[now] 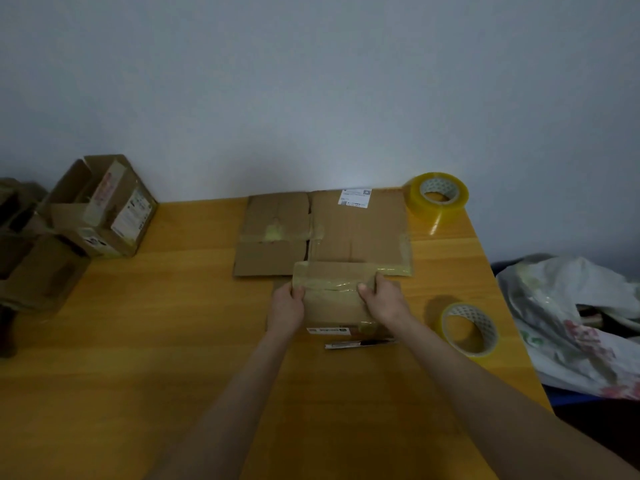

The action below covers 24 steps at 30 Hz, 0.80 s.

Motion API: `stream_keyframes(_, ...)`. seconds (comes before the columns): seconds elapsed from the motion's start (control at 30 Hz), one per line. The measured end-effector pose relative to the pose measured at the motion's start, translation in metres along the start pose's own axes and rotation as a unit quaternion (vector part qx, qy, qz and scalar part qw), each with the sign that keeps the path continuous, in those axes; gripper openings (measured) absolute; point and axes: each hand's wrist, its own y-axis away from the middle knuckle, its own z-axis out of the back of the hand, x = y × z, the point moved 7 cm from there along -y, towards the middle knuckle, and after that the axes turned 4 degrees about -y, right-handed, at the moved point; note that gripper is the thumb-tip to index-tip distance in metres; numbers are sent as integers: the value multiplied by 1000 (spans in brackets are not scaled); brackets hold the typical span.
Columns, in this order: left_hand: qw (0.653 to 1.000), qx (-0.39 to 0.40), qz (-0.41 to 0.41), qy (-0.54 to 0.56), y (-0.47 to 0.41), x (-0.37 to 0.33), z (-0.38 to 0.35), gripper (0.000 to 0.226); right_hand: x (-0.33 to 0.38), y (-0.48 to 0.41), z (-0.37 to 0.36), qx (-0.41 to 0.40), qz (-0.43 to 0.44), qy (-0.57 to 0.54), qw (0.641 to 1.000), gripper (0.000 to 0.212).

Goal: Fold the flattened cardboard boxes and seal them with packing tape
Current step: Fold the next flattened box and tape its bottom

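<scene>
Gripping the small cardboard box [334,296] on the table [173,323]: my left hand [286,304] curled on its left edge, my right hand [382,301] on its right edge, thumbs on top. Flattened cardboard box [325,230]: just behind it. Near tape roll [469,329]: right of it. Far tape roll [439,195]: behind, to its right. Folded boxes [104,209]: well left of it.

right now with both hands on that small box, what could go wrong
1. The left hand and right hand both grip the small cardboard box, so reaching for the near tape roll may let it spring open.
2. Its top carries old wrinkled tape; new tape might bond poorly.
3. The slim dark tool lying just before the box could get swept off.
</scene>
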Motion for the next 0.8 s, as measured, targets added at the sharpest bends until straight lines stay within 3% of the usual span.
stream_keyframes(0.1, 997, -69, -36, 1, 30, -11, 11, 29, -3, 0, 13, 45, 25, -186, 981, 80)
stream_keyframes(0.17, 989, -118, -81, -20, 54, -26, 20, 33, -2, 3, 26, 63, 56, -215, 973, 91)
stream_keyframes(0.27, 967, -173, -184, -34, 70, -65, 34, 39, -1, 7, 45, 49, 67, -231, 969, 66)
stream_keyframes(0.33, 948, -160, -272, -41, 60, -99, 35, 38, -3, 9, 53, 18, 44, -286, 957, 45)
stream_keyframes(0.4, 934, -133, -316, -97, 32, -125, 28, 39, -10, 4, 56, -35, 18, -303, 952, 45)
stream_keyframes(0.5, 959, -95, -214, -157, -5, -119, 9, 56, -21, -7, 52, -84, -38, -263, 960, 44)
stream_keyframes(0.6, 993, -3, -113, -43, 0, -88, -25, 73, -28, -10, 48, -70, -60, -161, 983, 40)
stream_keyframes(0.7, 994, 68, -81, 31, 17, -65, -51, 75, -32, -13, 48, -75, -56, -111, 989, 44)
stream_keyframes(0.8, 995, 35, -96, 3, 9, -66, -42, 67, -31, -18, 36, -61, -42, -106, 992, 67)
